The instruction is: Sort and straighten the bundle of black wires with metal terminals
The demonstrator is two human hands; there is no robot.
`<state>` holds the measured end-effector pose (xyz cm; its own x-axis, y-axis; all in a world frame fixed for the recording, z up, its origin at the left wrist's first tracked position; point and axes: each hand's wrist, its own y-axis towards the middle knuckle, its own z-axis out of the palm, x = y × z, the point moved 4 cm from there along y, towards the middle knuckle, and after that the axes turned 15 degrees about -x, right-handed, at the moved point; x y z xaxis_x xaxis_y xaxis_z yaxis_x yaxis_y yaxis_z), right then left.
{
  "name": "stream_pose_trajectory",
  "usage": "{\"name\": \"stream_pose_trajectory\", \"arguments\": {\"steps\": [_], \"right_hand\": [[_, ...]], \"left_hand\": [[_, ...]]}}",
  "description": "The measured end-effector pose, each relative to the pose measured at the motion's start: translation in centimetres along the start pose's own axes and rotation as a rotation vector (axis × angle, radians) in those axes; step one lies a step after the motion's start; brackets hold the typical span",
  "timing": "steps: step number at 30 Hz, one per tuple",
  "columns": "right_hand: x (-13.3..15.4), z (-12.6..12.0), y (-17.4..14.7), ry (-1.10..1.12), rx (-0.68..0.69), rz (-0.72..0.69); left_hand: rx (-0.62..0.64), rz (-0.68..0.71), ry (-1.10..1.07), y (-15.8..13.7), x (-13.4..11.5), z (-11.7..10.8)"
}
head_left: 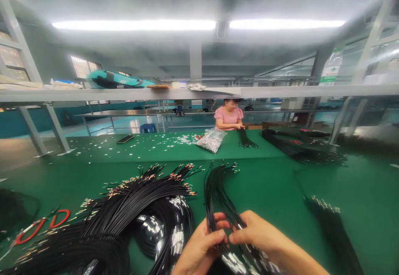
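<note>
Head view, forward and down, close over green table [280, 192]

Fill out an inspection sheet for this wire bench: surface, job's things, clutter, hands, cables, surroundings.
Surface: green bench top, mostly bare at right.
Job's things: thin bundle of black wires, pinched by both hands and fanning away to metal-tipped ends.
Clutter: red-handled scissors at left; small metal bits scattered on the far bench; clear bag of parts; dark phone.
Hands: left hand and right hand meet on the thin bundle, fingers closed.
Cables: large heap of black wires at left; another bundle at right.
Surroundings: a co-worker in pink sits at the far bench; overhead shelf; a bottle on it.
</note>
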<state>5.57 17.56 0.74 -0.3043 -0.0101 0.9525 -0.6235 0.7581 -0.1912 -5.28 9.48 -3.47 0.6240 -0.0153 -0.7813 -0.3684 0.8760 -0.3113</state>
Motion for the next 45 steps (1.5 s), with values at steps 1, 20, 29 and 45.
{"name": "stream_pose_trajectory", "arguments": {"steps": [1,20,29,45], "right_hand": [[0.2,0.0,0.0,0.015,0.031,-0.033],[-0.3,-0.1,-0.8,0.212,-0.058,0.078],[-0.2,0.1,-0.6,0.083,-0.044,-0.014],[0.2,0.4,-0.6,0.072,-0.054,0.046]], "left_hand": [[0.009,-0.001,0.0,-0.1,-0.1,0.0],[0.126,0.025,0.064,-1.5,-1.5,-0.1],[-0.102,0.048,0.145,-0.9,-0.9,0.5],[0.063,0.011,0.135,-0.7,-0.6,-0.2]]}}
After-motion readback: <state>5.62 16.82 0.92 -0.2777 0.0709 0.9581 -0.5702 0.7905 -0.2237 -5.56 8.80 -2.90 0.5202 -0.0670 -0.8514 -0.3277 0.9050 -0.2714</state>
